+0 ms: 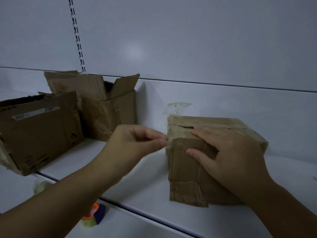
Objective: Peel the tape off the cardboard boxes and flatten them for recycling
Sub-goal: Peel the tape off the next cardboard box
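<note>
Back wall (188,40): plain pale panel filling the far upper part of the view, with a slotted rail (77,35) running down it at the left.
Shelf (145,177): white, flat, stretching from left to right; all three boxes stand on it.
Labelled box (39,131): near left, worn brown cardboard, a long white label across its near face, its top open.
Open box (106,107): far left, just behind the labelled box, its flaps standing up and splayed.
Taped box (185,169): right of centre, apart from the other two, closed, with a creased near face and clear tape across its top seam and left edges.
Right hand (231,155): lies over the near top edge of the taped box, fingers stretched out flat on the top, thumb spread down onto the near face, pressing rather than curling round it.
Left hand (133,143): just left of the taped box, thumb and forefinger pinching the end of the tape, the other fingers curled in.
Tape strip (169,140): clear, running from the pinch to the box's upper left edge, where it is stuck.
Loose tape flap (176,107): clear, standing up off the far left corner of the taped box.
Tape dispenser (93,213): orange and dark, blurred, below the shelf's near edge at the left.
</note>
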`<state>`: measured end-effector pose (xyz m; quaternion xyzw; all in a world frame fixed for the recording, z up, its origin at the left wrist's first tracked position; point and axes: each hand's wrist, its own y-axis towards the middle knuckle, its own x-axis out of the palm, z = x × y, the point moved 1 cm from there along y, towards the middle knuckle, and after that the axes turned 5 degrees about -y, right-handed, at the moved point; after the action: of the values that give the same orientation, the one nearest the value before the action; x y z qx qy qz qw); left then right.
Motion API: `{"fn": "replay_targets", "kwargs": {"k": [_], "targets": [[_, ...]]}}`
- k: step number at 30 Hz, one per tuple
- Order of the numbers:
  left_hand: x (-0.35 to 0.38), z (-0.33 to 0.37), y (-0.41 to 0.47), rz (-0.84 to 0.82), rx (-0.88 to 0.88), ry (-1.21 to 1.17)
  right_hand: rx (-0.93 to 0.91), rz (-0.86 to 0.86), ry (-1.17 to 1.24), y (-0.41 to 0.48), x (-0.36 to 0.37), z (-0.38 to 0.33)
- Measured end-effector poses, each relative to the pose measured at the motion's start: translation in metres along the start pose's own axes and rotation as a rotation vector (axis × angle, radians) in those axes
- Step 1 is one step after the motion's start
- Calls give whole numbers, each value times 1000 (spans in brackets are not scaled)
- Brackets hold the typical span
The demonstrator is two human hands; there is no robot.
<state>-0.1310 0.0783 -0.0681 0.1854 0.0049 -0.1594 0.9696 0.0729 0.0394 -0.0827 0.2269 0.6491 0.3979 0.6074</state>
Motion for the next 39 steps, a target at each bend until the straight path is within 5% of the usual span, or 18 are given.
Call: {"fn": "replay_targets", "kwargs": {"k": [4, 16, 20, 27, 36, 39], "targets": [[-9, -19, -9, -1, 570, 564, 4, 14, 30, 0, 1, 2], [-7, -21, 31, -84, 1044, 753, 10, 35, -2, 1, 1, 1], [-3, -6, 34, -226, 922, 633, 28, 42, 3, 2, 2, 0], [3, 12, 39, -285, 309, -1, 18, 8, -2, 3, 1, 0], [3, 28, 68, -54, 209, -145, -68, -51, 181, 4, -4, 9], [4, 27, 63, -222, 252, -61, -44, -49, 294, 3, -10, 19]]}}
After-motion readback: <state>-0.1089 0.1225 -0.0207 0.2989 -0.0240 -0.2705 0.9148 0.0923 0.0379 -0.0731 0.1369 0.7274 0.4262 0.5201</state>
